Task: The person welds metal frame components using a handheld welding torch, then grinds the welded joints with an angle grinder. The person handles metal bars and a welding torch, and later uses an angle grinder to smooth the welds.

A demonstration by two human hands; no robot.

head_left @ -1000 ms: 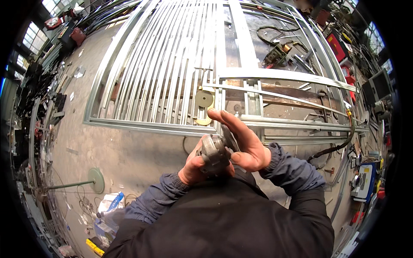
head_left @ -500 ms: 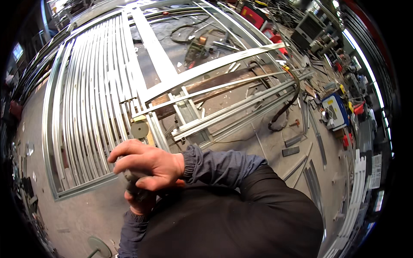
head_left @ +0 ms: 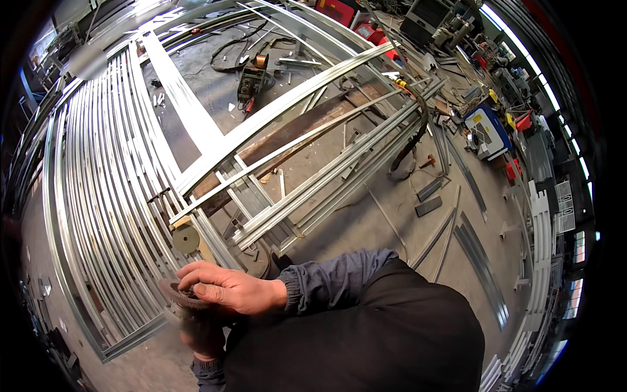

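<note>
Close to my body I hold an angle grinder with a round disc [head_left: 183, 296]. My right hand [head_left: 238, 289] lies on top of it, fingers bent and closed over the middle of the disc. Below it, my left hand [head_left: 204, 343] is wrapped around the grinder's body, which is blurred and mostly hidden by my right hand and the disc. Just beyond my hands, a loose grey-green disc [head_left: 186, 240] rests by the near end of the metal frame's bars.
A large frame of parallel silvery bars [head_left: 104, 196] fills the left. Wide metal profiles [head_left: 281, 111] cross the middle, with cables and a small machine [head_left: 251, 85] beyond. On the right floor lie loose metal strips [head_left: 480, 274] and a blue-and-white machine [head_left: 488, 132].
The grinder has turned so its disc shows on top. My right hand has shifted down, its fingers now on the disc's middle. The whole view has swung, moving the frame left and down.
</note>
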